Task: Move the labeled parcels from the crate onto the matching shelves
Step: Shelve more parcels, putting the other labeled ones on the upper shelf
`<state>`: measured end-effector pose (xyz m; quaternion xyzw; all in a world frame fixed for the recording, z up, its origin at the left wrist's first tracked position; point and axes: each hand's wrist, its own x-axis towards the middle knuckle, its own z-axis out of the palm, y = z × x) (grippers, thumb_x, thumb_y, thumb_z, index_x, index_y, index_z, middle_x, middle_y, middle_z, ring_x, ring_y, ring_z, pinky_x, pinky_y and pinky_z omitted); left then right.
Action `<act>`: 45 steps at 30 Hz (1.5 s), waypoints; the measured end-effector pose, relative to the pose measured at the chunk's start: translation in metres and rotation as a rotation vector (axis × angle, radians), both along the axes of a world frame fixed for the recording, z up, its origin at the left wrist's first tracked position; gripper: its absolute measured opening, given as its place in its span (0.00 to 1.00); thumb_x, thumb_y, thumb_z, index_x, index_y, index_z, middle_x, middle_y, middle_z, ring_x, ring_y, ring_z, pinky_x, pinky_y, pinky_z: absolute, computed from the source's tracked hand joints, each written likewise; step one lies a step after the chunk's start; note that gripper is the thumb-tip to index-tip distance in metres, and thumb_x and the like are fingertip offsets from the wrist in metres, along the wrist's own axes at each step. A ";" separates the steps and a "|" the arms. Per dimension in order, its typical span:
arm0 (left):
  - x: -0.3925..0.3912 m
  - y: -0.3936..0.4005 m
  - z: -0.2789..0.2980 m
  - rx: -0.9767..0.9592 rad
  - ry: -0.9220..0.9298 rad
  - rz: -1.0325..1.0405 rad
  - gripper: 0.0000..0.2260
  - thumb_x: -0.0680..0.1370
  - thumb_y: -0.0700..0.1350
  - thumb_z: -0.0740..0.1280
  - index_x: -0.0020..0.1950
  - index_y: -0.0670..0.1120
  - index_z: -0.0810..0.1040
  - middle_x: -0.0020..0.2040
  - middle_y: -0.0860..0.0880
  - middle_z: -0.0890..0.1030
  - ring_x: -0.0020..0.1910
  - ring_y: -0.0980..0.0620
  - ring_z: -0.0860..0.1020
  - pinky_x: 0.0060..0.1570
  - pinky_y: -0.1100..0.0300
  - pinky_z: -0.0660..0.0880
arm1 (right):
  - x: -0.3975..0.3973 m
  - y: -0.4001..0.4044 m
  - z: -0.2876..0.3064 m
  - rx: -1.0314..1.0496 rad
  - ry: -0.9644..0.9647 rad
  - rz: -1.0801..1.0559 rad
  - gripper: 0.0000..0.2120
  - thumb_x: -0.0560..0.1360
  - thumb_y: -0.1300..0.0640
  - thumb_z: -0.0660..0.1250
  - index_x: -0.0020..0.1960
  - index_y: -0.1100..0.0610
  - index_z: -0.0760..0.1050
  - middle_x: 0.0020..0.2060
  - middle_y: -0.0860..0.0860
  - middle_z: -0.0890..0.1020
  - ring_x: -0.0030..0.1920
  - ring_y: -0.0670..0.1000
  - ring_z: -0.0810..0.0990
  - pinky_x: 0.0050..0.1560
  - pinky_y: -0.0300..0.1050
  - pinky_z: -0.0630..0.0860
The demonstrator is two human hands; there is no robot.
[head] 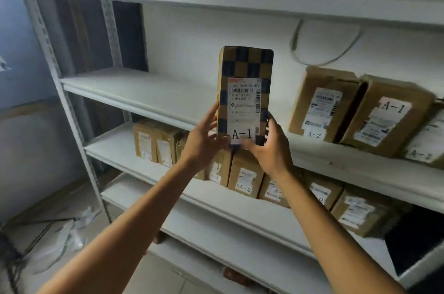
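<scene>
Shelving unit (pixel 153 99): white metal, several levels; the level behind the fingers is bare on its left part.
Parcels to the right of the fingers (pixel 384 115): brown boxes are already stood on that same level, marked A-1, with one marked A-2 among them.
Parcels below the fingers (pixel 245 176): a row is placed on the next level down, where A-2 can be read on several.
Held parcel (pixel 245 91): a tall checkered box marked A-1 is held upright in front of the shelf, not yet set down.
Left hand (pixel 204 142): its fingers are wrapped on the left lower edge of the box.
Right hand (pixel 269 147): its fingers are curled under the right lower corner.
Progress: many parcels seem sorted; this one is left to place, and the crate is not seen, so the rest cannot be told.
</scene>
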<state>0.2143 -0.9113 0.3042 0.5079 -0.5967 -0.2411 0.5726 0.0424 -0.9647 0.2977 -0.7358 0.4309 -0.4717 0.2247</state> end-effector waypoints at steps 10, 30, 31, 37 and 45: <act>-0.006 -0.115 0.003 0.080 -0.082 0.007 0.37 0.76 0.35 0.71 0.78 0.60 0.60 0.65 0.47 0.79 0.64 0.49 0.77 0.62 0.48 0.76 | -0.002 -0.089 -0.001 0.059 0.140 -0.277 0.38 0.71 0.50 0.77 0.74 0.55 0.62 0.65 0.54 0.74 0.63 0.53 0.76 0.59 0.48 0.78; -0.023 -0.204 -0.022 -0.034 -0.316 -0.140 0.36 0.75 0.38 0.70 0.78 0.58 0.58 0.62 0.48 0.80 0.57 0.49 0.80 0.56 0.54 0.80 | -0.006 -0.122 -0.026 -0.007 0.234 -0.616 0.41 0.77 0.48 0.70 0.81 0.52 0.50 0.77 0.55 0.63 0.70 0.56 0.71 0.60 0.48 0.75; -0.023 -0.202 -0.022 -0.035 -0.337 -0.156 0.35 0.75 0.38 0.70 0.77 0.57 0.58 0.62 0.49 0.80 0.57 0.49 0.80 0.54 0.57 0.79 | -0.005 -0.121 -0.027 -0.013 0.238 -0.621 0.41 0.77 0.49 0.71 0.81 0.52 0.51 0.76 0.55 0.64 0.70 0.57 0.71 0.60 0.48 0.75; -0.017 -0.191 -0.014 0.003 -0.378 -0.223 0.33 0.75 0.37 0.69 0.76 0.52 0.58 0.65 0.47 0.77 0.59 0.44 0.78 0.51 0.60 0.73 | -0.001 -0.113 -0.022 0.043 0.291 -0.613 0.42 0.77 0.52 0.71 0.82 0.50 0.48 0.74 0.56 0.66 0.68 0.58 0.72 0.60 0.50 0.76; -0.030 -0.152 -0.017 -0.265 -0.628 -0.290 0.35 0.77 0.45 0.70 0.79 0.45 0.57 0.76 0.44 0.64 0.74 0.44 0.62 0.70 0.51 0.65 | -0.022 -0.039 -0.014 0.157 0.578 -0.788 0.41 0.78 0.56 0.68 0.82 0.53 0.46 0.77 0.58 0.56 0.73 0.57 0.63 0.66 0.46 0.70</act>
